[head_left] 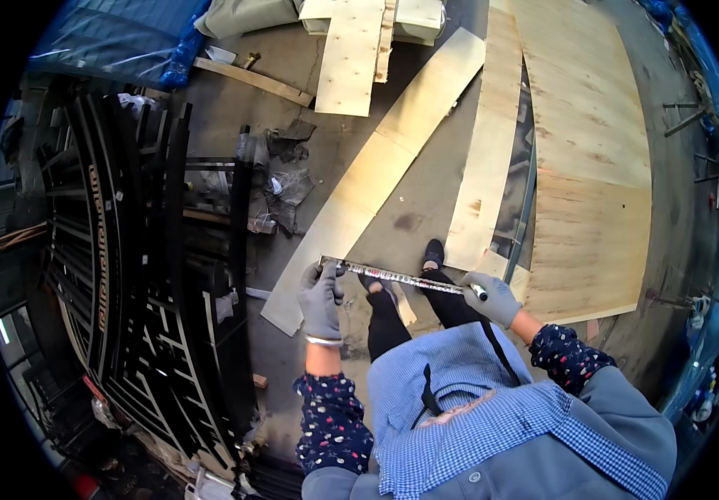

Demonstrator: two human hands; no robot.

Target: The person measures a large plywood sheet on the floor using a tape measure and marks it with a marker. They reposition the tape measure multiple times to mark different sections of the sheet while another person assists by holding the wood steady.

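Observation:
A metal tape measure blade (401, 277) is stretched out between my two gloved hands at waist height, sloping slightly down to the right. Closed on its hooked end is my left hand (321, 302), in a grey glove. My right hand (499, 300), also gloved, grips the other end of the blade; a short dark-tipped, pen-like piece (479, 292) sticks out by its fingers, its kind unclear. The tape's case cannot be made out. Below and ahead of the left hand lies a long plywood strip (376, 179), apart from the tape.
Another plywood strip (486, 142) and large plywood sheets (589, 217) lie on the floor to the right. Black metal frames (139, 275) are stacked on the left. More boards (349, 58) rest at the far side, near blue plastic sheeting (118, 42). My feet stand between the strips.

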